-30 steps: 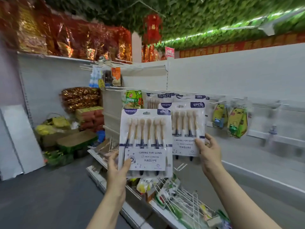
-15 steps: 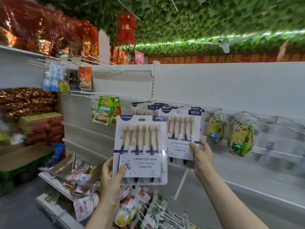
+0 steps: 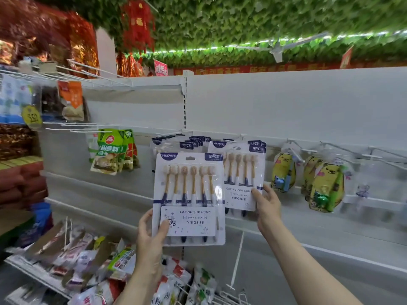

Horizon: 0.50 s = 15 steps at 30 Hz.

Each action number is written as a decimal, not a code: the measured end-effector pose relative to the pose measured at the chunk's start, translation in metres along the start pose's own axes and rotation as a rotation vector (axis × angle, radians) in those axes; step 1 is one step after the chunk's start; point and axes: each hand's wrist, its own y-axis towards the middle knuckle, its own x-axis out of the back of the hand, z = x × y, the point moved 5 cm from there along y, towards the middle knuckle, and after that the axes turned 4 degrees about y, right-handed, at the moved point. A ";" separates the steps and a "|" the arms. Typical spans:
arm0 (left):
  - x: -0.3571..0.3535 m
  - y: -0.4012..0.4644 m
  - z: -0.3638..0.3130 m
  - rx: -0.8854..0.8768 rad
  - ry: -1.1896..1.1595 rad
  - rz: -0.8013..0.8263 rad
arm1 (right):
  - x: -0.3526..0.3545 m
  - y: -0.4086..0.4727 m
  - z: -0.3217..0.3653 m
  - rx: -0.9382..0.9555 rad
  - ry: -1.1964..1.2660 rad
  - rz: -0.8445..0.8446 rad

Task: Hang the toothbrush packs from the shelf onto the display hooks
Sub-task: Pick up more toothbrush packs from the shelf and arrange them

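Note:
My left hand [image 3: 150, 234] grips the lower left corner of a white YIKOJIFE toothbrush pack [image 3: 189, 199] and holds it upright in front of the white back panel. Behind it and to the right hangs a second toothbrush pack [image 3: 242, 172] on a display hook; my right hand [image 3: 267, 206] holds its lower right edge. More packs [image 3: 187, 144] of the same kind hang in a row behind the left-hand pack, only their tops showing. Empty wire hooks [image 3: 343, 149] stick out from the rail to the right.
Yellow bear-shaped packets [image 3: 323, 186] hang right of the toothbrush packs, green food pouches [image 3: 112, 150] to the left. A low shelf [image 3: 39, 274] below holds several loose snack packets and spare wire hooks [image 3: 236, 265]. Red goods fill the upper left shelf.
The view has swung right and closer to the panel. Both hands keep their packs; the left-hand pack sits slightly higher and nearer the hanging row.

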 end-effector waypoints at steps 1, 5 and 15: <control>-0.003 0.004 0.002 0.006 0.008 0.015 | -0.001 0.004 -0.001 0.006 -0.017 -0.008; -0.011 0.014 0.014 0.060 0.017 0.067 | 0.003 0.010 -0.001 0.027 -0.149 -0.026; -0.033 0.013 0.024 0.079 0.044 0.233 | -0.042 -0.044 0.062 0.300 -0.343 0.129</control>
